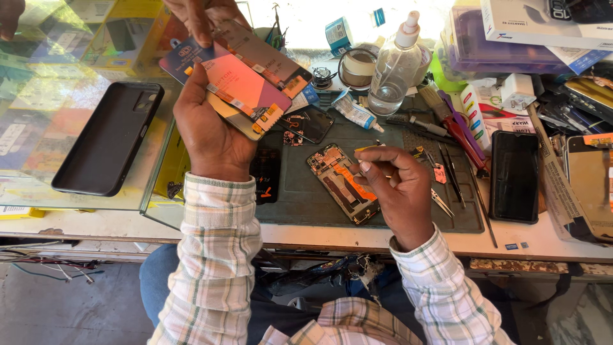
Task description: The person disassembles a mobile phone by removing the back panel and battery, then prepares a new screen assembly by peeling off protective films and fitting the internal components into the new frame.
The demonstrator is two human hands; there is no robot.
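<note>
My left hand (207, 131) is shut on a fanned stack of phone display panels (239, 83), raised above the left end of the dark work mat (300, 191). Another person's hand (201, 16) reaches in from the top and touches the upper panel. My right hand (399, 191) hovers over the mat with fingers curled and pinched, just right of an opened phone (338, 185) that lies with its board and orange parts showing. Whether anything small sits between those fingers cannot be made out.
A black phone case (108, 137) lies on the glass counter (38, 128) at left. A clear spray bottle (396, 67), tape roll (356, 67) and glue tube (354, 112) stand behind the mat. Red-handled tools (463, 137), tweezers (442, 203) and a black phone (514, 176) lie at right.
</note>
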